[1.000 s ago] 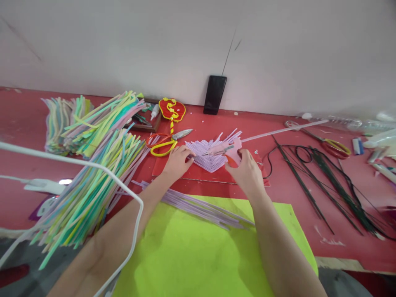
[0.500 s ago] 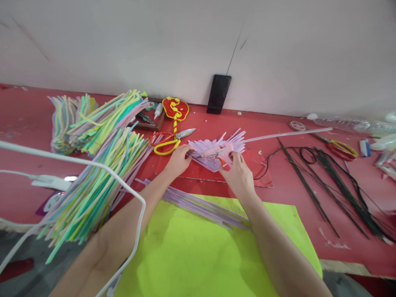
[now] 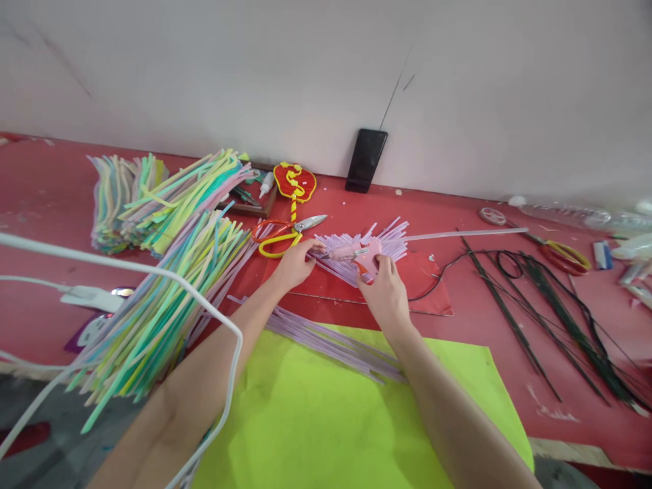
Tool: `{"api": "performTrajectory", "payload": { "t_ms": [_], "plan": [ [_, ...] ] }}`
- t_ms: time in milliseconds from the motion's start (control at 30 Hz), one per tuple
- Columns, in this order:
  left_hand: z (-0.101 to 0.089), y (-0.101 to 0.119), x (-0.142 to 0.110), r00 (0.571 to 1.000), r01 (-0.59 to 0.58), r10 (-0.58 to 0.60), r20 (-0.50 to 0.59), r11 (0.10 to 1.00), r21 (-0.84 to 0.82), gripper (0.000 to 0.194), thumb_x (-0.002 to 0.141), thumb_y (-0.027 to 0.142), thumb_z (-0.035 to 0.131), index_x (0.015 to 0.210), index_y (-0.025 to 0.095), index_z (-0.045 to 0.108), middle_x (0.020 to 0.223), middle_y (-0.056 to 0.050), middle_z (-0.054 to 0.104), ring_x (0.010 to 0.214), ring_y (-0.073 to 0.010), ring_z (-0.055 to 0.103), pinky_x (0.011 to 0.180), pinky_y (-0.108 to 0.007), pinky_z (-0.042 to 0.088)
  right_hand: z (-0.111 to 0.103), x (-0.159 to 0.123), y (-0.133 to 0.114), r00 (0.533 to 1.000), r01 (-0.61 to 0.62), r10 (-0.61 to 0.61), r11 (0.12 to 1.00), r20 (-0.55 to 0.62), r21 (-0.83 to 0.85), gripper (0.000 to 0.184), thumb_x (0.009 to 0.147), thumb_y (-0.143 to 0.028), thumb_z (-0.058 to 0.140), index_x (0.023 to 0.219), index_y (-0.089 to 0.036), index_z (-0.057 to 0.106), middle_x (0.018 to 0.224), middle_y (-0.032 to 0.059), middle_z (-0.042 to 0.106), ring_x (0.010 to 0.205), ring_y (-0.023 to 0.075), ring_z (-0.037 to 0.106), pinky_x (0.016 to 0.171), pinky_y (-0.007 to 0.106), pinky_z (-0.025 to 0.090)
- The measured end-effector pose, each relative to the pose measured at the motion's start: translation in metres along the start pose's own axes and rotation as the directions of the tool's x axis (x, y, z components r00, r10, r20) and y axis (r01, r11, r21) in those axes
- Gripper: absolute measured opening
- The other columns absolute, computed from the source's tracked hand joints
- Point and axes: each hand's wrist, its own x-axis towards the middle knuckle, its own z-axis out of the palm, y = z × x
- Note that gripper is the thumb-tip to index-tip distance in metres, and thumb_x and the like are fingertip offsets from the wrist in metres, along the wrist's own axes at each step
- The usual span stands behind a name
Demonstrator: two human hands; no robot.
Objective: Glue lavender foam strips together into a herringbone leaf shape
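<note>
The right hand (image 3: pixel 388 295) grips the pink glue gun (image 3: pixel 367 255), likely turned so its tip reaches near the left hand (image 3: pixel 298 263), maybe pinching, I can't tell, and the purple sticks (image 3: pixel 345 275) lie between both hands, partly under the gun, between the counter's (image 3: pixel 41 197) front and back edges.

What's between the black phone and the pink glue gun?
In the head view, a stretch of red tabletop next to the phone, then part of the purple strips, over which the glue gun is held.
</note>
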Motion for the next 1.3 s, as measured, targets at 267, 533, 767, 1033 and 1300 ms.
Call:
{"api": "performTrajectory", "payload": {
  "t_ms": [267, 533, 767, 1033, 1300],
  "plan": [
    [-0.004, -0.004, 0.002, 0.999, 0.040, -0.039, 0.026, 0.999, -0.021, 0.048, 0.067, -0.009, 0.045, 0.105, 0.019, 0.058, 0.102, -0.003, 0.072, 0.103, -0.0161, 0.065, 0.096, -0.034, 0.048, 0.006, 0.000, -0.007, 1.000, 0.003, -0.004, 0.999, 0.018, 0.043, 0.028, 0.082, -0.033, 0.049, 0.106, -0.020, 0.048, 0.110, 0.0137, 0.059, 0.090, 0.0277, 0.062, 0.068, 0.037, 0.049],
    [-0.005, -0.003, 0.002, 0.997, 0.075, -0.075, 0.020, 0.997, -0.033, 0.048, 0.067, -0.008, 0.044, 0.106, 0.017, 0.058, 0.105, -0.005, 0.070, 0.103, -0.0178, 0.065, 0.098, -0.035, 0.047, 0.008, 0.000, -0.012, 0.999, 0.007, -0.009, 0.999, 0.037, 0.045, 0.026, 0.082, -0.032, 0.050, 0.105, -0.020, 0.048, 0.111, 0.0142, 0.058, 0.089, 0.0269, 0.063, 0.063, 0.035, 0.048],
    [-0.004, -0.004, 0.003, 0.998, 0.062, -0.060, 0.029, 0.997, -0.051, 0.047, 0.067, -0.008, 0.045, 0.105, 0.016, 0.057, 0.105, -0.005, 0.070, 0.103, -0.0168, 0.065, 0.096, -0.033, 0.048, 0.007, -0.001, -0.011, 0.999, 0.024, -0.027, 0.997, 0.031, 0.076, 0.025, 0.082, -0.029, 0.049, 0.105, -0.020, 0.047, 0.111, 0.0138, 0.058, 0.092, 0.0276, 0.063, 0.068, 0.037, 0.049],
    [-0.005, -0.006, 0.002, 0.998, 0.060, -0.058, 0.035, 0.996, -0.062, 0.048, 0.067, -0.009, 0.047, 0.106, 0.017, 0.056, 0.104, -0.005, 0.070, 0.104, -0.0171, 0.065, 0.097, -0.034, 0.047, 0.011, 0.000, -0.005, 0.999, 0.036, -0.038, 0.998, 0.034, 0.061, 0.025, 0.082, -0.029, 0.049, 0.105, -0.020, 0.046, 0.112, 0.0142, 0.058, 0.090, 0.0271, 0.062, 0.068, 0.037, 0.049],
    [-0.004, -0.006, 0.002, 0.998, 0.057, -0.054, 0.033, 0.995, -0.077, 0.048, 0.067, -0.009, 0.046, 0.106, 0.017, 0.056, 0.103, -0.005, 0.071, 0.104, -0.0171, 0.065, 0.098, -0.035, 0.046, 0.011, 0.000, -0.005, 0.999, 0.041, -0.043, 0.998, 0.033, 0.046, 0.024, 0.082, -0.029, 0.048, 0.104, -0.020, 0.046, 0.111, 0.0134, 0.058, 0.087, 0.0260, 0.062, 0.066, 0.036, 0.048]
  ]
}}
